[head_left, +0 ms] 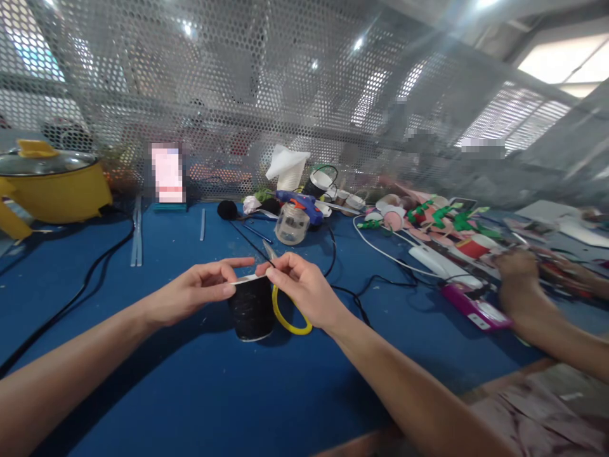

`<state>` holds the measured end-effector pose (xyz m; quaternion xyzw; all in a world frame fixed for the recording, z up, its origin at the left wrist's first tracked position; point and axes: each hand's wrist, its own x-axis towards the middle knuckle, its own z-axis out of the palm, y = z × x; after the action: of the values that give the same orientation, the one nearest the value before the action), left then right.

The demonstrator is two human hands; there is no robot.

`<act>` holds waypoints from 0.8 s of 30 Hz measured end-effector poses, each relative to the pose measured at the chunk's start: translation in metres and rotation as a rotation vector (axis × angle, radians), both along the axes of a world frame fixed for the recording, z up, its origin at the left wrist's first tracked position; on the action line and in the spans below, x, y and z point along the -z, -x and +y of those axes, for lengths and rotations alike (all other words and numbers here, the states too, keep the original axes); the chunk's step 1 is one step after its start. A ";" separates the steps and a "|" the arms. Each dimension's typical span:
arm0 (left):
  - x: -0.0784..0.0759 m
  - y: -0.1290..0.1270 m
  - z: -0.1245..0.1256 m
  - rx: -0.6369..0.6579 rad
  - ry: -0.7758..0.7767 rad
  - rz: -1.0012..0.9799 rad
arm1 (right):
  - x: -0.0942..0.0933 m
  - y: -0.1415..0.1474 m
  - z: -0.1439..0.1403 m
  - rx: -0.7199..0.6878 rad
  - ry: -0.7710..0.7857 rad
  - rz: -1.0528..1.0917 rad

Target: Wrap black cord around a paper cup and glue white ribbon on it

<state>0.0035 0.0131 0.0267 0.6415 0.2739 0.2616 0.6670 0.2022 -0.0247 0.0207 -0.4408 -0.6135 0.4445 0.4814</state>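
Note:
A paper cup wrapped in black yarn (252, 311) stands in front of me, its white rim showing at the top. My left hand (200, 284) grips the rim on the left, thumb outside and index finger stretched across above the opening. My right hand (304, 285) pinches a strand of black yarn (247, 240) at the right of the rim. That strand runs back to a black yarn ball (227, 210). Scissors with a yellow handle (295, 330) lie beside the cup, partly hidden by my right hand.
Behind stand a clear jar (292, 225) and a blue glue gun (304, 206). A phone (169, 172) and a yellow electric pot (57, 187) are at the left. To the right are cables, a purple power strip (476, 308), craft pieces and another person's hand (518, 279).

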 end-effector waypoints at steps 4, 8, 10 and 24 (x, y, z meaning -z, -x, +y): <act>0.005 0.003 0.006 -0.010 -0.056 0.056 | 0.004 0.002 0.002 0.035 -0.006 -0.058; 0.007 0.008 0.012 0.000 -0.177 0.168 | 0.011 0.004 0.005 0.067 -0.020 -0.125; 0.007 0.009 0.014 0.017 -0.260 0.228 | 0.013 0.006 0.005 0.084 -0.033 -0.149; 0.003 -0.015 -0.010 -0.177 -0.526 0.305 | 0.013 0.019 -0.006 0.127 -0.216 -0.200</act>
<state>0.0183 0.0035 0.0241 0.7975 0.3488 0.2812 0.4041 0.1828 -0.0305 0.0073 -0.4665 -0.6736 0.2985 0.4895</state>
